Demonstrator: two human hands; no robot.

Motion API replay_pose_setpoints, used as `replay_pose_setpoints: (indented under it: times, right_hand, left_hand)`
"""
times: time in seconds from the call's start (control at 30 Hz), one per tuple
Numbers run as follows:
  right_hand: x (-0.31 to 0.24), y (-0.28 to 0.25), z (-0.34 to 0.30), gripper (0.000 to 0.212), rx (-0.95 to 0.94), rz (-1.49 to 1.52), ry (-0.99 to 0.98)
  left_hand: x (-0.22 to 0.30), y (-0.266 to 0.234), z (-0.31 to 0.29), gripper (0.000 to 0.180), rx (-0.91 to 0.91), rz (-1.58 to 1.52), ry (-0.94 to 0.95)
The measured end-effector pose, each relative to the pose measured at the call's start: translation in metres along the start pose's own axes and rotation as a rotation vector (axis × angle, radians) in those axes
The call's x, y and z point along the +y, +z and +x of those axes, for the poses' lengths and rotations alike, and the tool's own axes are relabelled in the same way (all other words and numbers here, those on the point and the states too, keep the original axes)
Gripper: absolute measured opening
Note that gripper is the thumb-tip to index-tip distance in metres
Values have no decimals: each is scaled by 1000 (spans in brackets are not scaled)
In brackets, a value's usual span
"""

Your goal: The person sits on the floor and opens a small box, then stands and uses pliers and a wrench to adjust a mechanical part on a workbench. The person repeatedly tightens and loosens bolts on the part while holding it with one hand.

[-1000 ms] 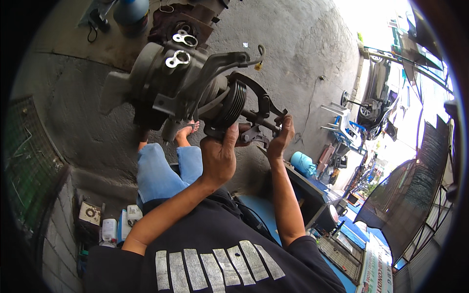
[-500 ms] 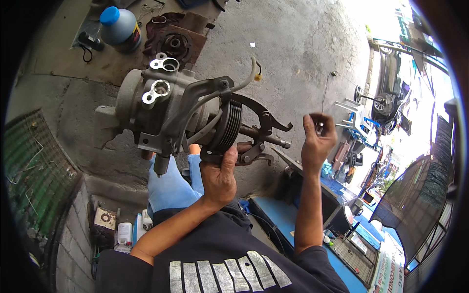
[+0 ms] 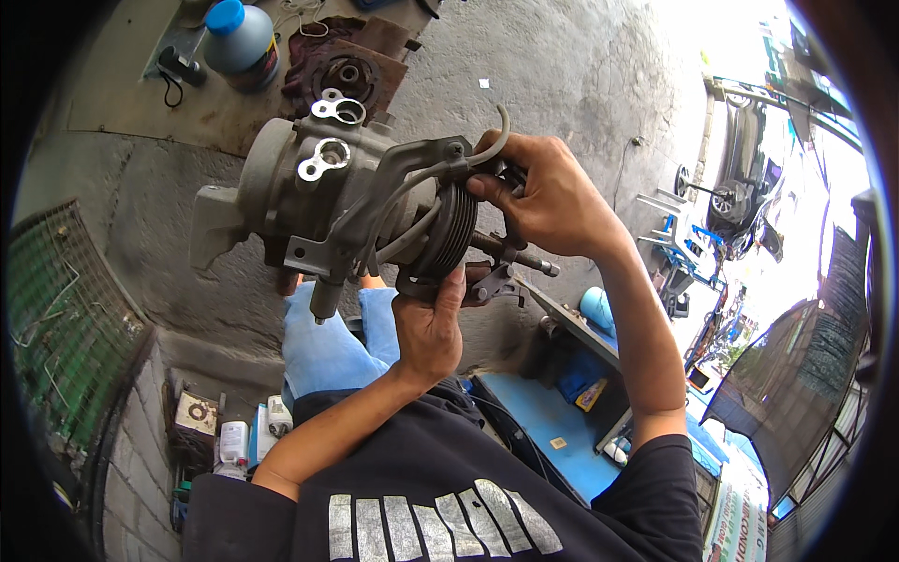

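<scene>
A grey metal car air-conditioning compressor [image 3: 269, 180] lies sideways in front of me, with two bright round ports facing up. On its right end sits a dark grooved pulley [image 3: 451, 230], and a pale cable [image 3: 506, 122] runs along a bracket. A jaw puller [image 3: 494, 281] is fitted over the pulley, its threaded screw pointing right. My left hand [image 3: 429, 323] is closed on the puller's lower jaw, thumb up at the pulley's rim. Fingers and thumb of my right hand [image 3: 554, 192] close round the upper jaw, which they mostly hide.
A grey bottle with a blue cap [image 3: 242, 47] and a rusty round metal part [image 3: 345, 80] stand on a board at the back left. Blue bench [image 3: 534, 426] lies at lower right. A green mesh panel [image 3: 75, 328] stands left; white containers [image 3: 234, 442] sit below.
My right hand has come left from open air and taken hold of the upper jaw of the puller. The compressor appears slightly farther right; my left hand keeps its hold.
</scene>
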State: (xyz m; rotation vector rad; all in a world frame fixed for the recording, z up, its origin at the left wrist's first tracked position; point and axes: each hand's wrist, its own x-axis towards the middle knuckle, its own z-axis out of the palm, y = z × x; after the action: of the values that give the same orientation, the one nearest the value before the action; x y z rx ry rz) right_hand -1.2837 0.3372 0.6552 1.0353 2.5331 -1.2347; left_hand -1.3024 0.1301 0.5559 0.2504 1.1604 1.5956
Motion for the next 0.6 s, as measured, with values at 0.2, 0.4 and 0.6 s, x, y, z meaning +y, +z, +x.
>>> replay_pose_setpoints:
  times: [0.2,0.4,0.6]
  right_hand:
    - [1,-3,0,19,-55,-146,-50]
    - [-1,-3,1,19,-46,-83,-50]
    - [4,-5,2,22,-55,-29,2]
  left_hand:
    - [8,4,0,28,8,-53,-1]
    - [10,1,2,28,-14,27,15]
    - [9,4,2,28,10,-26,7]
